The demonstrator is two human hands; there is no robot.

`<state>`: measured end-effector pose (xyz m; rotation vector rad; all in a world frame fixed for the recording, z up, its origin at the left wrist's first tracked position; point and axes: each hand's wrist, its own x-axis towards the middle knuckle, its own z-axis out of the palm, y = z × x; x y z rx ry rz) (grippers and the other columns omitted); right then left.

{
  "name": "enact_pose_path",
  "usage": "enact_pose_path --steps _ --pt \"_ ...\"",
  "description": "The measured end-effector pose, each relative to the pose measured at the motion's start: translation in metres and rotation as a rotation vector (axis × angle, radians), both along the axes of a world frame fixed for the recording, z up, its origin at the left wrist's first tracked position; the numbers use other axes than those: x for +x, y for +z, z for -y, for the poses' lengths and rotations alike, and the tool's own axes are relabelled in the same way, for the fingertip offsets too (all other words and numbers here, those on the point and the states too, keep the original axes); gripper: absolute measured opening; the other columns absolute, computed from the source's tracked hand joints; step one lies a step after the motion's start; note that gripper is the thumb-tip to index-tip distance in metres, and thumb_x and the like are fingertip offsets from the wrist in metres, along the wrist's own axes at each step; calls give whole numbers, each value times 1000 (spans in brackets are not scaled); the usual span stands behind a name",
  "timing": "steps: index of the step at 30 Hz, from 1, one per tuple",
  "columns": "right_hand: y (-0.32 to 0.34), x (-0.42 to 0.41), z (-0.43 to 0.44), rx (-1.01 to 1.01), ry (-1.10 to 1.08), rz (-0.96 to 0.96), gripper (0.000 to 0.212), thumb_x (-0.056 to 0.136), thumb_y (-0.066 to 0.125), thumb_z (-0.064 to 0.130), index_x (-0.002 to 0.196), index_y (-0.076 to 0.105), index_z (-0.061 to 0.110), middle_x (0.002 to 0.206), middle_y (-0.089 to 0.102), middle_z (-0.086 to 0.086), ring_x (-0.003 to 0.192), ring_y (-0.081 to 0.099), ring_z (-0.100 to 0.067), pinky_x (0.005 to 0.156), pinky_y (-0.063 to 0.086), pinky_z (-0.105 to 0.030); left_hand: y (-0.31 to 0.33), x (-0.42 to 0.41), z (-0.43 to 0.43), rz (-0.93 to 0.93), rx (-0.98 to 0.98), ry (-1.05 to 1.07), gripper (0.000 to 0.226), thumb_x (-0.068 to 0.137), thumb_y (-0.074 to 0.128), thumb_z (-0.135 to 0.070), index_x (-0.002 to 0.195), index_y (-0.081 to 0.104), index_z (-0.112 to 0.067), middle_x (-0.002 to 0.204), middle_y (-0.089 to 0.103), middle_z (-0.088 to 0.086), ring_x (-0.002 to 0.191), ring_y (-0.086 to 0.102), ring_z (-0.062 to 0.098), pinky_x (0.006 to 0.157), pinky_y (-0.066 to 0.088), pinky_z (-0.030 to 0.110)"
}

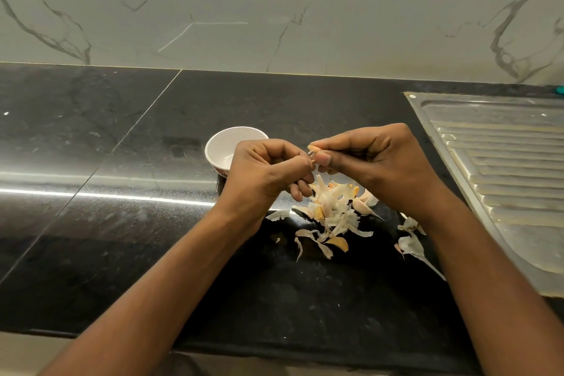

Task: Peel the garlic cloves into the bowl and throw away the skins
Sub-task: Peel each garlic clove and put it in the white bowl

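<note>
My left hand (pixel 268 168) and my right hand (pixel 375 159) meet above the black counter, fingertips together. Between them is a small garlic clove (pixel 313 149); my right thumb and forefinger pinch it, and my left fingers pinch its skin at the lower end. A pile of garlic cloves and loose papery skins (pixel 332 204) lies on the counter just below and in front of my hands. A small white bowl (pixel 221 146) stands behind my left hand, partly hidden by it; the part of its inside that shows holds nothing.
More skins (pixel 410 241) lie scattered to the right of the pile, under my right forearm. A steel sink drainboard (pixel 500 168) fills the right side. The marble wall (pixel 274 9) rises behind the black counter (pixel 122 162). The counter's front edge runs below my forearms.
</note>
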<state>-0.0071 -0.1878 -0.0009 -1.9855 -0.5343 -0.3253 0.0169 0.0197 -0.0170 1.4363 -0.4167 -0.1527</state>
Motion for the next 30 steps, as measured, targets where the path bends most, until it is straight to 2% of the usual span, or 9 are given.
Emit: enact_pose_path --steps 5,10,13,14,17,23,26,30 --pt "3 -1 3 89 33 -60 24 88 80 21 112 80 18 102 83 6 96 80 -13 84 63 -24 1 0 -2 -6 -1 -26 15 93 65 12 82 72 5 69 69 18 54 65 21 51 53 22" --pt "5 -3 2 211 11 -127 22 88 78 23 109 81 15 99 83 -1 91 80 -20 80 64 -26 0 1 -2 -11 8 -37 14 93 66 11 83 73 5 69 70 17 55 66 21 52 54 22" --pt "6 -3 6 240 -23 -136 24 88 78 23 110 81 15 100 83 -2 92 80 -21 82 65 -29 0 1 -3 -3 27 -51 6 91 73 6 86 75 4 72 72 16 58 67 21 54 55 23" --pt "5 -2 7 236 -27 -143 24 89 78 24 111 81 15 101 83 -2 93 79 -22 83 65 -30 1 1 -3 5 19 -54 1 89 76 5 89 75 4 74 73 17 59 68 22 55 56 24" --pt "3 1 9 188 -1 -157 22 92 76 22 112 82 13 101 81 -2 93 77 -20 79 62 -28 0 2 -4 13 -36 -22 14 84 79 7 97 77 3 82 76 20 66 70 24 60 58 26" --pt "0 4 13 59 55 -133 23 95 74 21 115 82 14 103 77 -3 96 72 -24 79 62 -32 1 3 -5 -47 -105 -33 14 92 68 9 102 76 9 86 75 24 68 72 27 62 59 27" --pt "-1 3 14 25 66 -97 25 94 76 17 118 81 14 103 75 -2 96 72 -23 83 62 -31 3 3 -6 -101 -129 -53 14 95 64 5 100 76 11 86 74 25 68 71 27 62 59 26" --pt "-3 4 12 -30 43 -24 26 92 79 20 117 81 18 103 74 2 98 73 -22 83 63 -31 5 2 -5 -177 -127 -57 13 95 68 -1 92 75 10 80 72 21 64 68 22 58 57 23"
